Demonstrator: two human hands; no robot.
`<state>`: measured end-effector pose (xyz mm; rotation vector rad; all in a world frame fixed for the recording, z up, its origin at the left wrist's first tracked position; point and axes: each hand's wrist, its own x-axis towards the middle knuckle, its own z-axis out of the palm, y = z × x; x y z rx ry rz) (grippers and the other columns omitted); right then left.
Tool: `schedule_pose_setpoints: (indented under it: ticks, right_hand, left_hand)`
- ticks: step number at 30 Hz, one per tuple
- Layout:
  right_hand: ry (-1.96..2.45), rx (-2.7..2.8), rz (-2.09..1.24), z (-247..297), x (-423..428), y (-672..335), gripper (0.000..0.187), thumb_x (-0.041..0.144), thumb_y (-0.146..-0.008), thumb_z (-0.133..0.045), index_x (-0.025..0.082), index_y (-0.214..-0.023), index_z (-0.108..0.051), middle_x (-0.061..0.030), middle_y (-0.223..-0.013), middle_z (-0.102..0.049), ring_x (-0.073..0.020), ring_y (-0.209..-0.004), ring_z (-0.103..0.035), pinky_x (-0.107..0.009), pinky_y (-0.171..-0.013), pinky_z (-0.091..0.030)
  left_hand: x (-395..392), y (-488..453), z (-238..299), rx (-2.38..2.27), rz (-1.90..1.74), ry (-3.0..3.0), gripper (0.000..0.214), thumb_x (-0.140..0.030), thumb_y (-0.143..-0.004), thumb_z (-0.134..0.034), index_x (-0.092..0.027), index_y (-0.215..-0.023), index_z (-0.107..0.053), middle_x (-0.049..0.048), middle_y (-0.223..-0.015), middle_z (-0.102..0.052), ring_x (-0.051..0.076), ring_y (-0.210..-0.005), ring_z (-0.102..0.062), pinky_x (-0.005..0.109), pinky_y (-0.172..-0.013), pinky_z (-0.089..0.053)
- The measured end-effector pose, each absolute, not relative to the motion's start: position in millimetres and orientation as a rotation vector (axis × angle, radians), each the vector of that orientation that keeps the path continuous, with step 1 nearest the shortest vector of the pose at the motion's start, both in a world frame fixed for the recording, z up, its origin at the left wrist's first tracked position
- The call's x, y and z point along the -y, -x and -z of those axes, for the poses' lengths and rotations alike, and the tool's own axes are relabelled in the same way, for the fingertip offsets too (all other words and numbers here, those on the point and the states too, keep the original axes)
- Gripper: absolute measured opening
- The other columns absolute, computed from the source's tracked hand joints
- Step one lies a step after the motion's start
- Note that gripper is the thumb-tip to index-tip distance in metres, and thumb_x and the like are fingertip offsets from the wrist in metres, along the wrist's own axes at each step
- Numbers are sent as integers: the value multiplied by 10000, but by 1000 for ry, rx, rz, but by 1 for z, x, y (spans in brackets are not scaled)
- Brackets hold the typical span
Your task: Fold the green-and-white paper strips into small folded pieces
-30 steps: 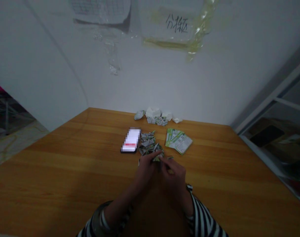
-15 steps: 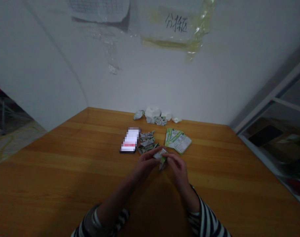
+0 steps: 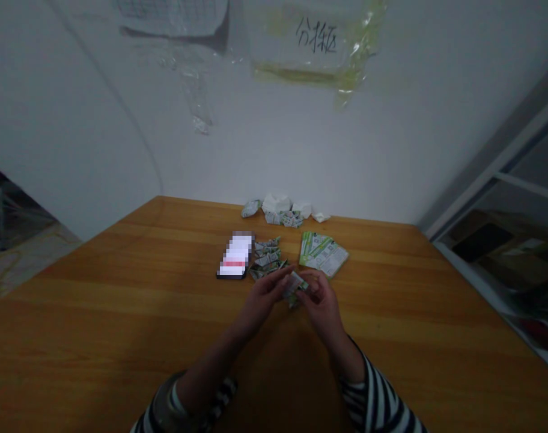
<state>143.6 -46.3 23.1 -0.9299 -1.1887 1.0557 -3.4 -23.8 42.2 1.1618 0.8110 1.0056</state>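
Both my left hand (image 3: 262,299) and my right hand (image 3: 322,302) pinch a small folded piece of green-and-white printed paper (image 3: 294,286) above the wooden table (image 3: 121,313). Just beyond my left hand lies a loose pile of similar folded paper pieces (image 3: 267,259). A smartphone (image 3: 235,255) with a lit, pixelated screen rests left of that pile. Beyond my right hand is a fanned stack of green-and-white printed paper sheets (image 3: 322,254). Its near corner is close to my right fingers.
Crumpled white and printed paper scraps (image 3: 278,210) lie along the table's far edge against a white wall (image 3: 76,120). A handwritten sign (image 3: 314,39) is taped above. A window frame (image 3: 494,180) stands at the right, and floor (image 3: 21,264) shows at the left.
The folded piece has moved from the pile's near end into the space between my hands, and my fingers have shifted along it. The whole view has drifted slightly left and up.
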Motion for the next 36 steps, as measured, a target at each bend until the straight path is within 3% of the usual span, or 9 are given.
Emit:
schedule_pose_setpoints:
  ticks: [4,9,12,15,17,20,23,27,36]
  right_hand:
    - [969,1210,-991,-19,45,-147,237,177,-759,-629,236,-978,-557,-41,-1008,-660,-206,-975,-624,-294,-768,-519]
    - [1080,1273,-902,-19,48,-144,248,149,-736,-665,229,-955,-584,-29,-889,-692,-204,-860,-662,-281,-695,-531]
    - [1145,1359,-718,-21,52,-146,161,151,-741,-686,218,-880,-640,-30,-836,-714,-201,-781,-679,-288,-676,-532]
    - [1065,1393,-446,-23,54,-152,90,154,-797,-648,220,-836,-694,-38,-824,-727,-200,-781,-679,-321,-713,-529]
    - [958,1402,-314,-24,54,-157,156,110,-825,-602,229,-835,-703,-42,-864,-737,-204,-834,-679,-361,-782,-519]
    - [856,1485,-218,-25,55,-163,245,44,-837,-547,236,-852,-698,-48,-931,-741,-210,-902,-672,-411,-849,-497]
    - [836,1606,-144,-24,55,-166,272,27,-836,-523,236,-876,-692,-67,-1023,-721,-226,-976,-642,-436,-857,-493]
    - [931,1701,-40,-20,52,-166,310,27,-843,-490,237,-950,-691,-87,-1126,-665,-241,-1056,-585,-454,-881,-475]
    - [1074,2044,3,-19,46,-170,428,45,-844,-439,187,-1220,-587,-122,-1072,-646,-244,-997,-566,-421,-854,-497]
  left_hand:
    - [22,4,-44,-825,-964,-1229,323,-348,-774,-681,-152,-1029,-714,59,-986,-740,234,-938,-654,316,-835,-505]
    - [20,5,-40,-940,-1063,-1276,211,-312,-737,-711,-150,-869,-741,49,-820,-760,224,-773,-689,301,-718,-536]
    - [23,8,-38,-953,-1132,-1395,128,-266,-761,-688,-168,-806,-755,56,-812,-766,238,-791,-702,327,-756,-540]
    - [29,8,-42,-825,-1154,-1519,150,-246,-788,-672,-213,-901,-765,65,-1042,-741,262,-1078,-632,363,-973,-452]
    - [33,5,-46,-706,-1124,-1532,344,-257,-741,-732,-240,-1084,-709,63,-1239,-648,268,-1259,-489,373,-1086,-334]
    - [34,0,-48,-606,-1226,-1307,541,-365,-749,-721,-276,-1264,-579,60,-1408,-494,274,-1310,-424,390,-1083,-339]
    - [31,-1,-44,-744,-1122,-1071,460,-433,-840,-599,-221,-1248,-592,109,-1317,-581,277,-1165,-566,391,-946,-470]
    - [26,3,-37,-821,-903,-987,452,-427,-805,-647,-149,-1160,-652,108,-1026,-720,225,-878,-674,329,-775,-536]
    - [24,5,-35,-848,-950,-960,425,-404,-741,-719,-148,-1080,-695,79,-965,-725,190,-830,-666,308,-754,-546]
